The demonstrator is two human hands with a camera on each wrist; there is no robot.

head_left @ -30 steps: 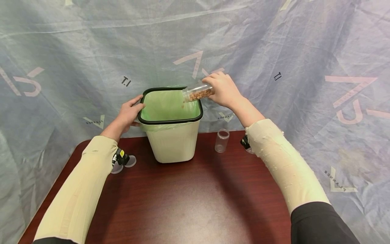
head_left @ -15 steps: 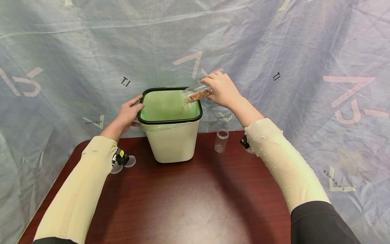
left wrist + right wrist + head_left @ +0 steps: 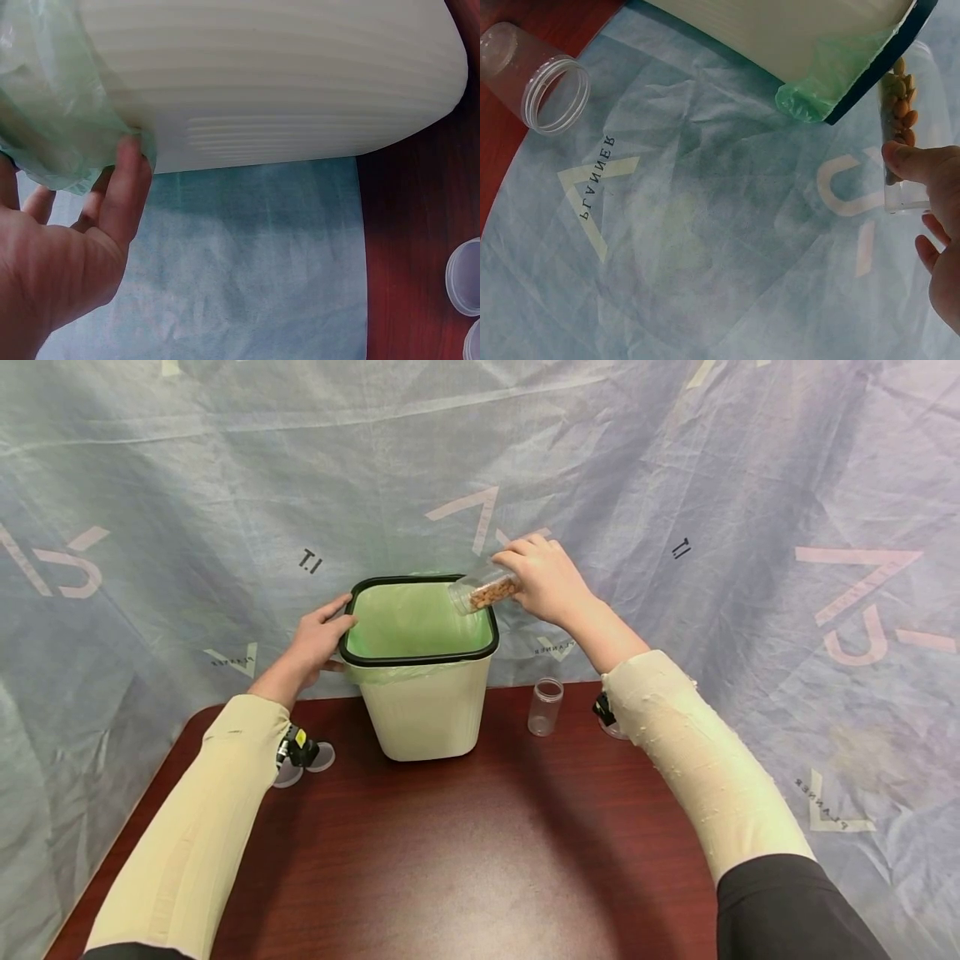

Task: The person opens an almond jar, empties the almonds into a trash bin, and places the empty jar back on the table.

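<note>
A cream trash bin (image 3: 427, 714) with a black rim and a green liner (image 3: 405, 618) stands at the table's back. My left hand (image 3: 315, 639) holds its left rim, thumb over the edge; in the left wrist view the fingers (image 3: 129, 180) touch the liner outside. My right hand (image 3: 547, 578) grips a clear jar (image 3: 467, 596), tilted with its mouth over the bin's right side. Brown nut-like pieces (image 3: 492, 592) lie along the jar's lower wall. In the right wrist view my thumb (image 3: 904, 159) presses the jar's side. The bin's bottom is hidden.
Another clear jar (image 3: 545, 706) stands upright and uncapped right of the bin. Clear round lids (image 3: 322, 757) lie on the dark red table (image 3: 450, 843) near the left wrist. A further clear disc (image 3: 617, 732) lies under the right wrist. A printed cloth (image 3: 637, 485) hangs behind.
Pieces were falling from the jar's mouth into the bin earlier; none are seen falling now. Fewer lie near the mouth. The right hand has shifted slightly left; the left hand stays put.
</note>
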